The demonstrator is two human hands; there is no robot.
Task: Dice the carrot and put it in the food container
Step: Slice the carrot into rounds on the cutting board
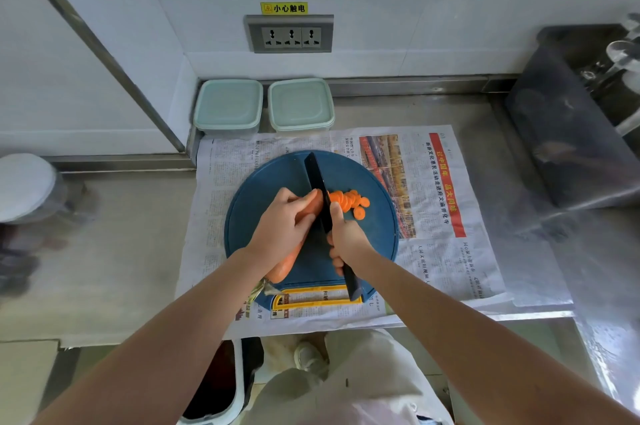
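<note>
Carrot lay slantwise on the round blue cutting board, stem end near, cut end far. Left hand was curled over it, gripping it just left of the blade. Right hand was wrapped round the handle of the black knife, forefinger up near the spine. Round slices were piled just right of the blade.

Judgement: the carrot was being sliced into rounds; dicing proper was not yet begun. To cut well, left fingertips should stay tucked back from the edge and the carrot pinned against rolling, with even cuts. The rounds should then be cross-cut.

Left food container and right food container stood far beyond the board, lids on. Contents could not be made out, nor which was intended.

The left hand hid the carrot's middle. The cutting edge was not visible.
</note>
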